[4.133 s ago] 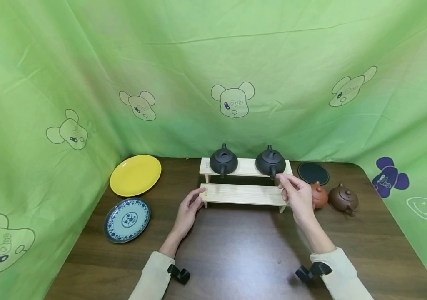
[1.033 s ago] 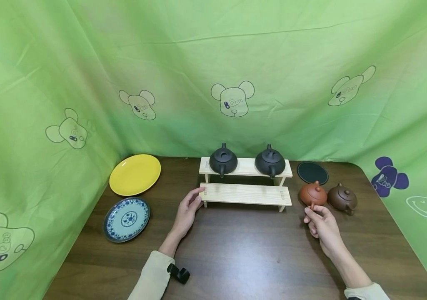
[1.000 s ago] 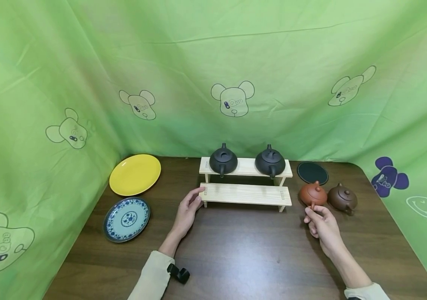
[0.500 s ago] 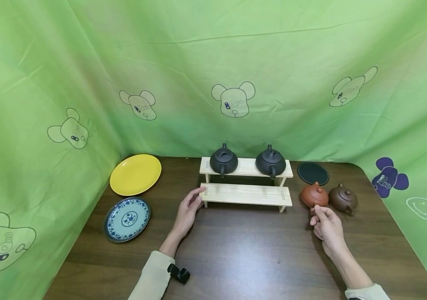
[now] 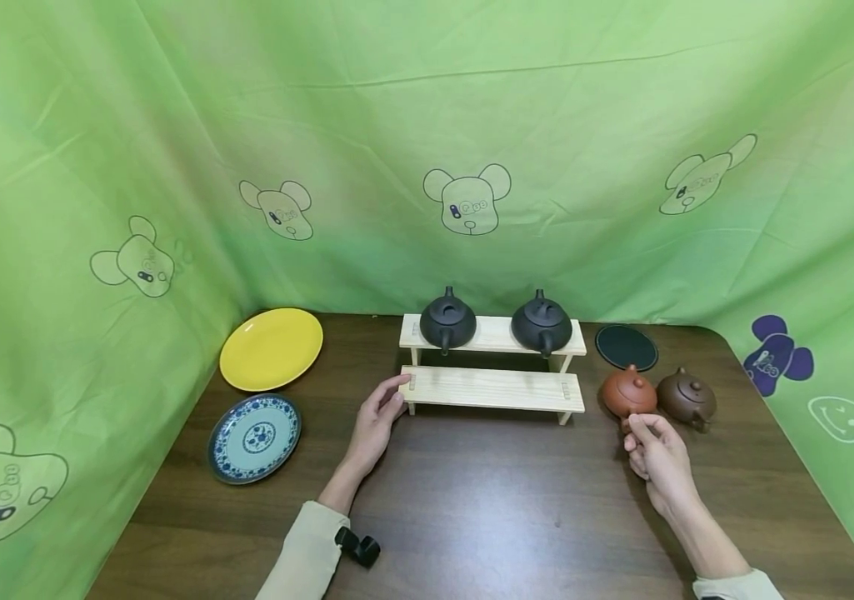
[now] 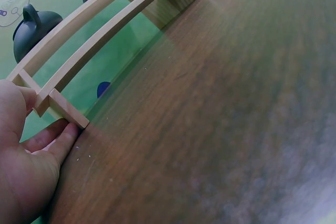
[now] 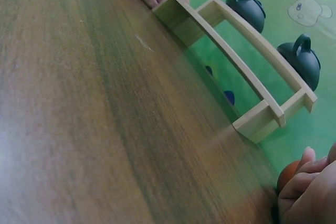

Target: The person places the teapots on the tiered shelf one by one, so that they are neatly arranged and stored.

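My left hand [image 5: 376,423] holds the left end of a two-tier wooden stand [image 5: 490,388]; the left wrist view has the thumb at the lower shelf's edge and fingers [image 6: 62,139] against its leg. My right hand [image 5: 659,457] pinches the handle of a reddish-brown teapot [image 5: 629,392], which sits on the table right of the stand. In the right wrist view the fingers mostly hide that teapot [image 7: 288,173]. Two black teapots, one on the left [image 5: 447,322] and one on the right [image 5: 541,323], stand on the upper shelf, handles facing me.
A dark brown teapot [image 5: 686,397] stands close beside the reddish one. Behind them lies a round black mat [image 5: 626,347]. On the left are a yellow plate [image 5: 271,350] and a blue patterned plate [image 5: 255,439]. Green cloth [image 5: 367,275] hangs around the table.
My right hand has gone from the right black teapot's handle down and right to the reddish teapot's handle. Lately it shifted only slightly rightward. The left hand stays at the stand.
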### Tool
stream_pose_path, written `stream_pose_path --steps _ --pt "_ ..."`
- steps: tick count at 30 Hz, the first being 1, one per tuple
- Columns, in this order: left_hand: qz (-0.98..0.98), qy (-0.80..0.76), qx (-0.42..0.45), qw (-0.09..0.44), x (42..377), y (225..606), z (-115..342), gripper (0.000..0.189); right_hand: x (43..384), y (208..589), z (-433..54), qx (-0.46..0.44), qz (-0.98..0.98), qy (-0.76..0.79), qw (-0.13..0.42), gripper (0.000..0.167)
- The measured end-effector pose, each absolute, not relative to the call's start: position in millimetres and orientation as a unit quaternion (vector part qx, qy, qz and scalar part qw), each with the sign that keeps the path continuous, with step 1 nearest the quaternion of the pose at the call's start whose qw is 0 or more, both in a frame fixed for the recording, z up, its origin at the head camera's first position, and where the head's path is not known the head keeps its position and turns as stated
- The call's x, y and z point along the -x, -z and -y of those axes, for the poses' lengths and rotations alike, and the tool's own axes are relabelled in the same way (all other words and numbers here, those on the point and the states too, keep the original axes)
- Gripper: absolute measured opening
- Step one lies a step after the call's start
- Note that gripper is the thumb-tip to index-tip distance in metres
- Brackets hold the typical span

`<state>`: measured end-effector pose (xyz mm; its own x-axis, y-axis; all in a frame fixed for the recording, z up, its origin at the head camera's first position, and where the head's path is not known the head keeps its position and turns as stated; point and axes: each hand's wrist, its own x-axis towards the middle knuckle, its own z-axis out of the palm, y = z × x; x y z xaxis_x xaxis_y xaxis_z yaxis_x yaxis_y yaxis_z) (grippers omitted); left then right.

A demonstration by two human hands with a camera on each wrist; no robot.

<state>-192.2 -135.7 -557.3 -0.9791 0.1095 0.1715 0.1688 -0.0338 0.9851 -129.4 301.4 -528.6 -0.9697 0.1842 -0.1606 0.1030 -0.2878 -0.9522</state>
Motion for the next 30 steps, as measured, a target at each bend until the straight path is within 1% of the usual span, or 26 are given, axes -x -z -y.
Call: stream_pose_path --steps 5,12,19,22,26,30 --pt "0.698 0.704 0.121 0.041 193.1 562.3 137.2 0.036 128.7 529.4 -302.4 0.117 0.590 -0.799 0.025 0.022" --pt "0.693 0.715 0.095 0.013 192.2 556.8 135.7 0.037 126.6 530.2 -303.1 0.102 0.592 -0.799 0.025 0.021" --pt "0.692 0.709 0.127 0.043 193.1 562.6 137.2 0.036 124.7 529.9 -304.1 0.107 0.598 -0.794 0.024 0.021" --pt "0.691 0.712 0.119 0.035 192.5 560.3 136.5 0.036 124.1 530.5 -304.5 0.109 0.598 -0.794 0.026 0.022" --pt "0.691 0.717 0.089 0.012 191.9 555.0 134.4 0.037 122.7 529.5 -303.8 0.103 0.594 -0.797 0.037 0.023" --pt "0.694 0.716 0.081 0.009 192.5 554.1 133.9 0.037 120.9 527.1 -302.3 0.095 0.587 -0.803 0.046 0.024"
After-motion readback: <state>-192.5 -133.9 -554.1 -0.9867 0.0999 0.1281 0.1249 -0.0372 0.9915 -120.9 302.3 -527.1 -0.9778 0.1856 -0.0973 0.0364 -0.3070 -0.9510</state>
